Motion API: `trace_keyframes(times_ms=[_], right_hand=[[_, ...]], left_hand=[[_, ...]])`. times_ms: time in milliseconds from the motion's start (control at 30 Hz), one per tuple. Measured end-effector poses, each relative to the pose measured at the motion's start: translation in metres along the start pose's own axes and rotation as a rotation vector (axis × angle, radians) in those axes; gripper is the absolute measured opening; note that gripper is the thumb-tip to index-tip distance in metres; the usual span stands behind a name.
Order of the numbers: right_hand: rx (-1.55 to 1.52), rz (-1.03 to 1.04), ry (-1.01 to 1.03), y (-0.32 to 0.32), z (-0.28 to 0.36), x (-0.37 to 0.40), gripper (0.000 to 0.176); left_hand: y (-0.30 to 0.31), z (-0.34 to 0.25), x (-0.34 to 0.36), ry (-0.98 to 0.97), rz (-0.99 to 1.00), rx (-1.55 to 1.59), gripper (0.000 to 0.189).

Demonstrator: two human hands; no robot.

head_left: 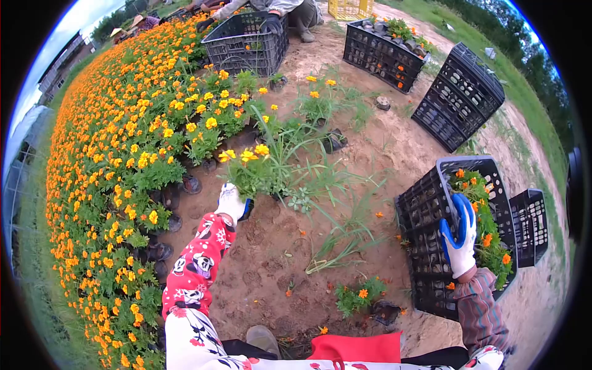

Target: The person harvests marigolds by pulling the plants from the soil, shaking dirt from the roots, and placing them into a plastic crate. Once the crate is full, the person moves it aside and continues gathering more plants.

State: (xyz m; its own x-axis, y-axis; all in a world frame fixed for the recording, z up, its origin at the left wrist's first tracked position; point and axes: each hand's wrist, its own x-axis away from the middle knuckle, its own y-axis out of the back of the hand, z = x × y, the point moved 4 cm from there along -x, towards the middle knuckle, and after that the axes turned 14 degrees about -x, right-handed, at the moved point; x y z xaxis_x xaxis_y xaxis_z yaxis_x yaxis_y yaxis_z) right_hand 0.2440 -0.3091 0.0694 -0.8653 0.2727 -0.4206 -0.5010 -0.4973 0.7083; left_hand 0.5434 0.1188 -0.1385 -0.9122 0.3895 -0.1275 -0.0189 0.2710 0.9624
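Note:
My left hand (232, 202), in a white and blue glove, reaches down to a yellow-flowered marigold plant (246, 172) at the centre left; its fingers are partly hidden by leaves and the palm. On the right, my right hand (459, 237), gloved the same way, has its fingers stretched at the inner side of a black crate (425, 246), over potted orange marigolds (487, 240) packed in it. Long grass weeds (339, 243) stand beside the plant. A small orange-flowered plant (359, 296) lies on the soil near my body.
Dense marigold rows (117, 185) fill the left. Another crate (246, 46) stands at the top, with a co-worker's gloved hand (271, 23) on it. More black crates (459, 95) stand at the upper right, one filled (385, 55). A yellow crate (350, 8) is behind.

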Motion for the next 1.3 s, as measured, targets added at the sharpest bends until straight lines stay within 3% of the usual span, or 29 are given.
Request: trace_keyframes(times_ms=[67,167,300,433,500,567,633,800,867,900,1100,1167,1200,1233,1300], right_hand=[[-0.003,0.049,0.217,0.000,0.047,-0.005,0.046],[-0.142,0.115,0.465,0.001,0.110,-0.016,0.029],[-0.298,0.094,0.558,-0.018,0.133,-0.022,0.017],[-0.233,0.422,0.386,-0.046,0.107,-0.016,0.021],[-0.044,0.379,0.433,-0.041,0.101,-0.006,0.027],[0.018,0.497,0.323,-0.040,0.099,0.000,0.029],[0.085,0.428,0.373,-0.040,0.093,0.008,0.025],[0.051,0.422,0.447,-0.016,0.081,0.021,0.023],[-0.004,0.417,0.435,-0.012,0.070,0.025,0.025],[-0.023,0.417,0.368,-0.008,0.067,0.024,0.026],[-0.019,0.384,0.448,0.005,0.055,0.036,0.026],[-0.332,0.276,0.291,0.008,0.042,0.033,0.022],[-0.348,0.359,0.251,0.014,0.038,0.029,0.027],[-0.431,0.293,0.305,0.028,0.035,0.025,0.027],[-0.848,0.448,-0.178,0.058,0.013,0.022,0.024]], left_hand=[[0.065,-0.056,0.027,-0.051,0.070,-0.365,0.040],[0.100,-0.107,0.049,-0.238,-0.138,-0.435,0.046],[0.127,-0.174,0.064,-0.349,-0.129,-0.550,0.047],[0.135,-0.228,0.077,-0.467,-0.105,-0.687,0.039],[0.134,-0.249,0.083,-0.513,-0.100,-0.744,0.033],[0.135,-0.272,0.089,-0.530,-0.061,-0.774,0.030],[0.132,-0.290,0.092,-0.583,-0.006,-0.714,0.045],[0.131,-0.317,0.096,-0.605,0.041,-0.752,0.043],[0.137,-0.329,0.102,-0.654,-0.021,-0.777,0.029],[0.137,-0.333,0.104,-0.661,-0.020,-0.784,0.029],[0.123,-0.351,0.100,-0.690,0.026,-0.788,0.034],[0.121,-0.357,0.098,-0.713,-0.006,-0.685,0.037],[0.120,-0.359,0.096,-0.717,-0.005,-0.692,0.037],[0.122,-0.361,0.091,-0.694,-0.013,-0.646,0.039],[0.124,-0.362,0.082,-0.641,-0.030,-0.547,0.042]])
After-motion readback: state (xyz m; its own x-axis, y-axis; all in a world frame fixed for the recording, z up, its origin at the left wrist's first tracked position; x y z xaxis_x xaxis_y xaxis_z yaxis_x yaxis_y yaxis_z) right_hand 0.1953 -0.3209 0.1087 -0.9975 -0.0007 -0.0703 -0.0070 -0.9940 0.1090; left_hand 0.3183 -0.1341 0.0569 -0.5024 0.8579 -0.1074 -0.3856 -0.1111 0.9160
